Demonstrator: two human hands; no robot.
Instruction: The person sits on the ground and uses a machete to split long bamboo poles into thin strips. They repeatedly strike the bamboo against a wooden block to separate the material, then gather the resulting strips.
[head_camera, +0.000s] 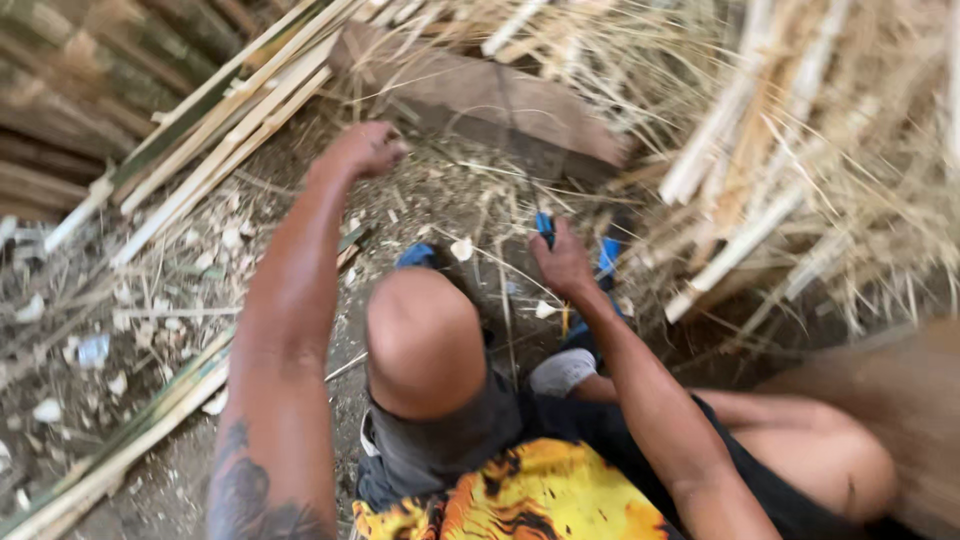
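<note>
- My left hand (365, 150) is closed in a fist out ahead, by the strips; whether it grips anything, I cannot tell through the blur.
- My right hand (562, 262) is wrapped round a blue handle (544, 226), low on the ground just past my knee (425, 335).
- The handle's working end is hidden in the straw, so I can't name the tool.
- To do this well, I judge I should keep the right hand low and steady and the left well apart from the tool.
- Split bamboo strips (215, 150) lie slanting at left, more stand at right (745, 130); a brown slab (490, 100) lies beyond.
- Blue footwear (415, 255) peeks out by the knee, mostly covered.
- The ground (130, 330) is strewn with chips and shavings; the edges are blurred.
</note>
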